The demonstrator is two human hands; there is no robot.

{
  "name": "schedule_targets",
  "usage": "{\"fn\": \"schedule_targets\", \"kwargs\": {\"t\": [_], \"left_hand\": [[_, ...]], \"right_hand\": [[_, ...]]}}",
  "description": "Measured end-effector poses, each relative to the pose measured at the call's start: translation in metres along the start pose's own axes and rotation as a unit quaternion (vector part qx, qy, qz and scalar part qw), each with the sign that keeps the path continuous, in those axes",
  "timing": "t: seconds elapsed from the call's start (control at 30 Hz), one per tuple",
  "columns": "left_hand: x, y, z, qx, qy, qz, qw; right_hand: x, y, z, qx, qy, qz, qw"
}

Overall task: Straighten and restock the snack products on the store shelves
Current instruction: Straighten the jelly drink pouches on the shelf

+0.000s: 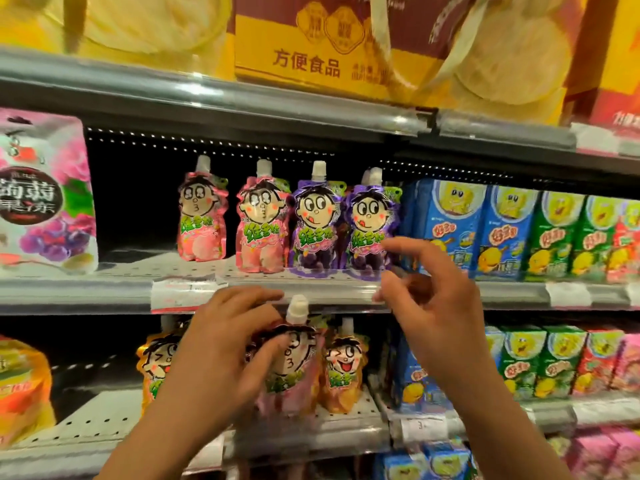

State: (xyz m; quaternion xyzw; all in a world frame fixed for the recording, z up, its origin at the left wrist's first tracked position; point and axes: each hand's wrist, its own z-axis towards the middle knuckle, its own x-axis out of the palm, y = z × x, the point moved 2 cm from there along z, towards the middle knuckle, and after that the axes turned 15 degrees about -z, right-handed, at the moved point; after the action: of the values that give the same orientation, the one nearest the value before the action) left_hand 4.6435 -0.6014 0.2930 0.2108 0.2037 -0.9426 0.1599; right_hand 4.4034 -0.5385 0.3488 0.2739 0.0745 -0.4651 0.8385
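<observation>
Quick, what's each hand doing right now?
Left hand: holding a pink jelly pouch.
Right hand: open, fingers loosely curled, holding nothing, near the purple pouch.

Grey store shelf (104, 292) carrying two pink pouches (261, 223), two purple pouches (317, 223), blue and green cartons (498, 233), one white bag (41, 192).

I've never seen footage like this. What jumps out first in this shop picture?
First, the two bare hands in front of the shelves: the left hand grips a pink cartoon-face pouch low in the middle, while the right hand hovers with loosely curled fingers, holding nothing. Behind them on the middle shelf stand two pink pouches and two purple pouches, with blue and green cartons to the right.
</observation>
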Motion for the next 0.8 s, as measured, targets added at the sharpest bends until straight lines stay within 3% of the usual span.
{"fn": "schedule_targets", "kwargs": {"t": [0.13, 0.37, 0.5, 0.8], "left_hand": [[-0.009, 0.018, -0.004, -0.020, 0.007, 0.035, 0.999], [-0.001, 0.042, -0.017, -0.016, 0.042, 0.093, 0.995], [-0.003, 0.045, -0.018, -0.020, 0.044, 0.081, 0.996], [-0.005, 0.048, -0.017, -0.008, 0.045, 0.060, 0.997]], "right_hand": [[-0.004, -0.004, 0.049, -0.057, -0.055, -0.121, 0.989], [0.014, -0.011, 0.103, -0.049, 0.022, -0.231, 0.971], [0.024, -0.018, 0.113, -0.045, 0.039, -0.239, 0.969], [0.008, -0.017, 0.106, -0.043, -0.058, -0.230, 0.971]]}}
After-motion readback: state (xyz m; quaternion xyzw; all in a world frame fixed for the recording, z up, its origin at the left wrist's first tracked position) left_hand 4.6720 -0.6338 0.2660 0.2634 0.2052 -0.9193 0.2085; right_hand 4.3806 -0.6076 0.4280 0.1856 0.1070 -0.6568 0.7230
